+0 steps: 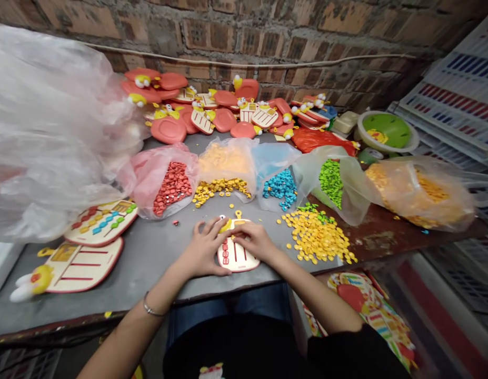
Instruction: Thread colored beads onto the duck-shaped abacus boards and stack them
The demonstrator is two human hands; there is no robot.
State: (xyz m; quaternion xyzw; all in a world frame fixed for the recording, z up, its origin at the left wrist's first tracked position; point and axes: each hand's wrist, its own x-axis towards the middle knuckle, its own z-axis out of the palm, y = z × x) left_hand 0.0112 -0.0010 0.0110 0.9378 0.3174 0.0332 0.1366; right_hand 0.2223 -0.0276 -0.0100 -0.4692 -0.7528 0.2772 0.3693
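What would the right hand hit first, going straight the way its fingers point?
Probably the left hand: the right hand points leftward over the board, towards the left hand's fingers. One view leaves the height unclear, so it might pass just over or under them.

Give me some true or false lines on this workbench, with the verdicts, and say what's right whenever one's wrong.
1. The left hand and right hand are at the same board. True.
2. The bracelet is on the right wrist. False: it is on the left.
3. Red pieces sit in that board's leftmost slot. True.
4. The bagged red pieces lie right of the bagged green pieces. False: they lie left.
5. Loose yellow pieces are heaped to the right. True.
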